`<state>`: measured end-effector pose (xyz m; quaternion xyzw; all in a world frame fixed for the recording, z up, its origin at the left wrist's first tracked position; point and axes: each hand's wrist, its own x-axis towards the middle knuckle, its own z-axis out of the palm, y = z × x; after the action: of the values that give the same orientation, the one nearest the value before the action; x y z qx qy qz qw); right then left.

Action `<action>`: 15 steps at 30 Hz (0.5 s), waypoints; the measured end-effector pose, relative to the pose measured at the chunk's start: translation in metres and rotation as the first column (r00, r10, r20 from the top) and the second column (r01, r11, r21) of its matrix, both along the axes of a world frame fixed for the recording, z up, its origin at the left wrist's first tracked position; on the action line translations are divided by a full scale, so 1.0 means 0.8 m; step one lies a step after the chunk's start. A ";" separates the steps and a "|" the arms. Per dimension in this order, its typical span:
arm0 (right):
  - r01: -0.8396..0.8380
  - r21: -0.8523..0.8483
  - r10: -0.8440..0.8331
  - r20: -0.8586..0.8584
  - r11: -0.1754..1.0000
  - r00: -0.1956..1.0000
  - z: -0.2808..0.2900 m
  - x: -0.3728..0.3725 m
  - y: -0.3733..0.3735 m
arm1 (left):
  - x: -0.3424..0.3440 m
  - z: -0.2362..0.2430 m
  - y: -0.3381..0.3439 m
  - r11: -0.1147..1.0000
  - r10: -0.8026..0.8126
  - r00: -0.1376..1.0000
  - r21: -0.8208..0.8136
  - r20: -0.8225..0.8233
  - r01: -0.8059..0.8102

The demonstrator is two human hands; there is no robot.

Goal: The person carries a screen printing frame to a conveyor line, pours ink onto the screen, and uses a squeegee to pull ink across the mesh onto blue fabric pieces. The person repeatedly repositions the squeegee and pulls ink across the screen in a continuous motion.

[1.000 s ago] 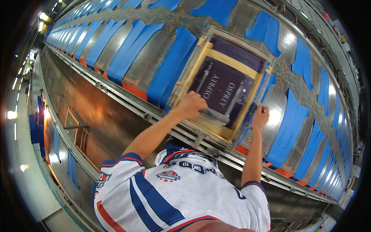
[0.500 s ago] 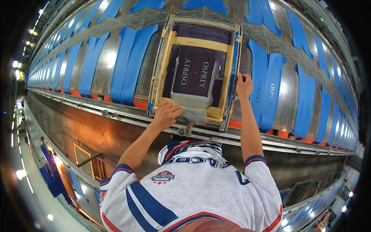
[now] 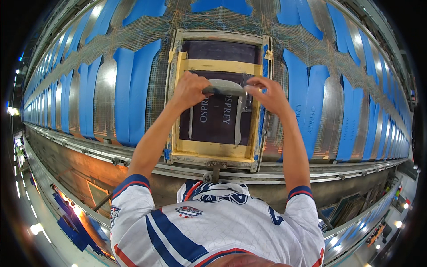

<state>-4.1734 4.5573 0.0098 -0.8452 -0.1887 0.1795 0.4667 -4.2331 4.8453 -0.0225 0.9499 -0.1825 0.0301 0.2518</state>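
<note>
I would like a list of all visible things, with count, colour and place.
Long table: one, silvery, across the picture.
Printing frame: one, grey, over the table.
Tape border: one, yellow, inside the frame.
Mesh: one, dark purple, inside the frame.
Squeegee: one, grey, across the mesh's upper part.
Cut pieces: many, blue, in rows on the table.
Rails: several, grey, along the table's near edge.
Lights: several, white, lower left and right.
Shirt: one, white, navy and red, lower centre.
Left hand: one, bare, gripping the squeegee's left end.
Right hand: one, bare, by the squeegee's right end, contact unclear.
</note>
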 end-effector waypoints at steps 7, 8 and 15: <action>-0.243 -0.508 0.292 0.017 0.826 0.956 0.007 0.070 0.085 | 0.079 -0.007 0.013 0.996 0.043 0.997 0.081 -0.060 -0.038; -0.209 -0.495 0.270 0.054 0.844 0.961 -0.018 0.074 0.080 | 0.086 -0.005 0.007 0.995 0.083 0.981 0.074 -0.175 -0.070; -0.243 -0.580 0.392 0.145 0.778 0.909 -0.035 -0.075 0.062 | -0.071 -0.026 -0.013 0.990 0.008 0.998 0.141 -0.061 0.001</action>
<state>-4.2336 4.6070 -0.0184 -0.9144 -0.3288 0.1913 0.1382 -4.2902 4.8350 -0.0429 0.9662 -0.1748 -0.0117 0.1893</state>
